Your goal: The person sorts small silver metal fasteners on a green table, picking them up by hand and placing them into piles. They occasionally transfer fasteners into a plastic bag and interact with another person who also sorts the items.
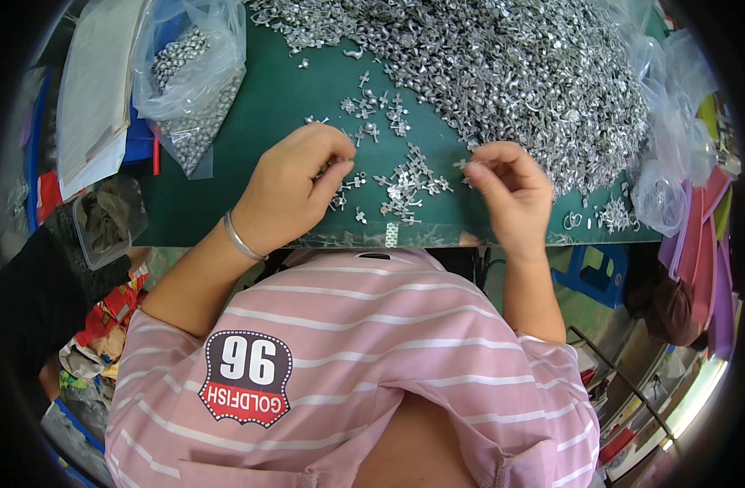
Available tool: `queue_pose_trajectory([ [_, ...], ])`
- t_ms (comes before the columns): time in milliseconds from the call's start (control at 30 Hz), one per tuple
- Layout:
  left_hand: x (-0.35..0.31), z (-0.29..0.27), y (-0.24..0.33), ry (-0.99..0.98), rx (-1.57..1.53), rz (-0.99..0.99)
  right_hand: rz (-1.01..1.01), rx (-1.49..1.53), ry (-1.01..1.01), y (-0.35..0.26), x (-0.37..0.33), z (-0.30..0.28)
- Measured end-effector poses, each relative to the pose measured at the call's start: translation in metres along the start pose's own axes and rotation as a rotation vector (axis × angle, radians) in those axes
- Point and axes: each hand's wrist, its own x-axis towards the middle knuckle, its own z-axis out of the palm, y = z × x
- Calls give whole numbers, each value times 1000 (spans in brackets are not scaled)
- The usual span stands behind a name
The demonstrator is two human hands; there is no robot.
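My left hand (pixel 295 185) is over the green table, with its fingers curled and the thumb near the index finger. Whatever it may hold is hidden behind the fingers. A small silver metal piece (pixel 461 163) shows at the pinched thumb and fingertips of my right hand (pixel 517 191), beside the big heap's near edge. Between the hands lies a loose cluster of small cross-shaped silver pieces (pixel 405 185). A few more cross-shaped pieces (pixel 371 130) lie scattered just beyond. The large heap of small silver metal parts (pixel 502 69) covers the far right of the table.
A clear plastic bag of round silver beads (pixel 197 114) stands at the left, next to white papers (pixel 96 81). Below them sits a clear plastic box (pixel 108 220) with dark contents. Small silver rings (pixel 616 215) and crumpled clear plastic (pixel 661 191) lie right. A blue stool (pixel 596 272) is beneath.
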Motion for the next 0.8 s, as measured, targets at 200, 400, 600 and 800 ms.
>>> queue_pose_trajectory([
  [200,16,18,18,-244,-68,87,190,164,11,-7,-6,-16],
  [400,14,34,12,-305,128,154,-345,-1022,85,-5,7,5],
  [600,12,32,14,-331,137,166,-377,-1207,-2,-9,11,6],
  [800,22,22,21,-267,-423,-376,-348,-457,34,-11,10,-13],
])
